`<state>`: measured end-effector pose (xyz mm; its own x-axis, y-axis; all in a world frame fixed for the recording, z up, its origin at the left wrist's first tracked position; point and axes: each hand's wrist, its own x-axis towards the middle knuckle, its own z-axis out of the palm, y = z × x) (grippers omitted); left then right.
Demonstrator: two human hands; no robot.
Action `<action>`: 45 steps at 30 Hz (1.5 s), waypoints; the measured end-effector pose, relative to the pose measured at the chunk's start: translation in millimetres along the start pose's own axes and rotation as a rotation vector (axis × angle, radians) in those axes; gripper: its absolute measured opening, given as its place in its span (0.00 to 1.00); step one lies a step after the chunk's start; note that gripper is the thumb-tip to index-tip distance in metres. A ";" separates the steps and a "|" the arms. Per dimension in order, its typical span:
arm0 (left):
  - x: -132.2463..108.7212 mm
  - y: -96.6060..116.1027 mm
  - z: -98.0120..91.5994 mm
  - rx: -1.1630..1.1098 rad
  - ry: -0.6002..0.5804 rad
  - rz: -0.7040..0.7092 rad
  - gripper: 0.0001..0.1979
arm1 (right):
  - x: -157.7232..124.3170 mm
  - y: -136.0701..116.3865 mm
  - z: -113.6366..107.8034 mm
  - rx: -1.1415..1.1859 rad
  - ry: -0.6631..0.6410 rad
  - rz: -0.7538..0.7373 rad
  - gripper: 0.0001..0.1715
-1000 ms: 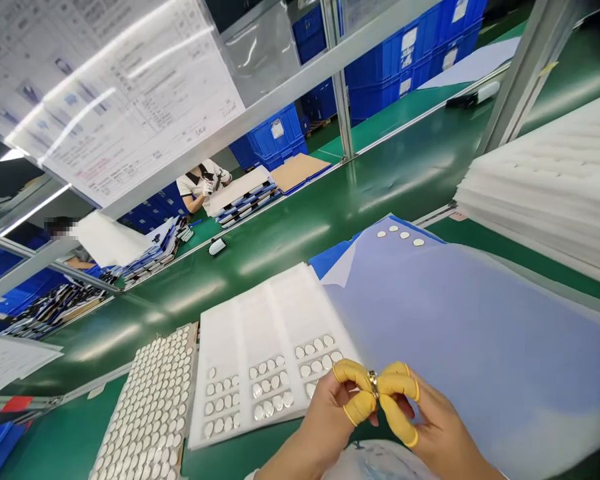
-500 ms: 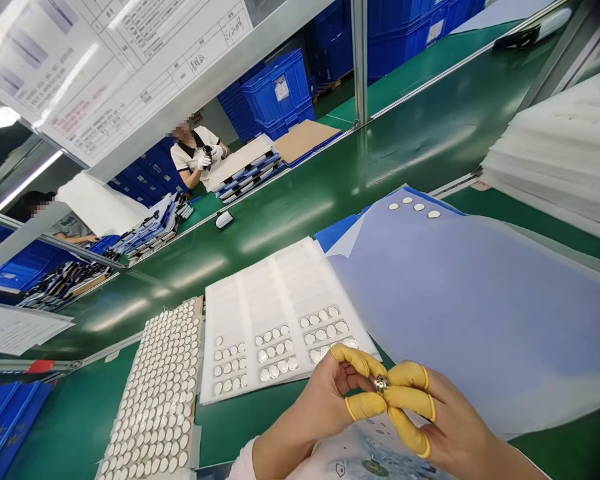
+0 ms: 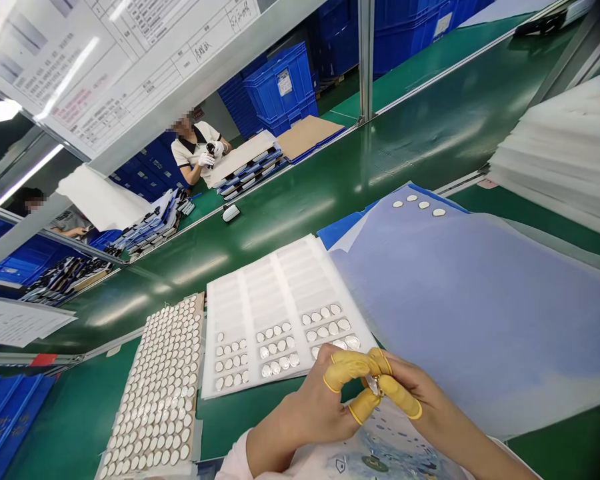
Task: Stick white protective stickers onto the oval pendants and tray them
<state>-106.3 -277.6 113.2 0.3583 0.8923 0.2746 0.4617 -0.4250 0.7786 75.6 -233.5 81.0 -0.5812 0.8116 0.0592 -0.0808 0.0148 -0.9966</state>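
Yellow finger cots cover fingertips on both hands. My left hand and my right hand meet in front of my body, both pinching one small shiny metal piece. Its exact kind is mostly hidden by the fingers. Just beyond the hands lies a white foam sheet with rows of oval white pieces with dark rims in its lower part. A board densely covered with similar white ovals lies to its left.
A bluish translucent sheet covers the bench at right, with several white ovals at its far edge. Stacked white foam stands at far right. A co-worker in white gloves sits across the green conveyor. Blue bins stand behind.
My hands have turned the small metal piece between the fingers. My right fingers have curled over its top and moved slightly left. The view has shifted slightly.
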 end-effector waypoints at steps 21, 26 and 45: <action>2.6 -21.2 10.0 -0.779 0.026 -0.627 0.25 | -5.7 1.8 -5.7 -0.399 0.094 -0.190 0.12; 3.6 -22.8 9.2 -1.039 0.055 -0.558 0.28 | -10.8 1.3 -11.5 -0.126 0.108 -0.188 0.15; -4.9 -29.6 17.2 -1.353 -0.011 -0.511 0.28 | -16.8 1.2 -5.6 0.263 0.132 -0.079 0.10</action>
<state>-107.8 -272.0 79.1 0.4011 0.8958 -0.1914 -0.5663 0.4067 0.7169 89.8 -243.8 78.5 -0.4560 0.8831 0.1105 -0.3386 -0.0573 -0.9392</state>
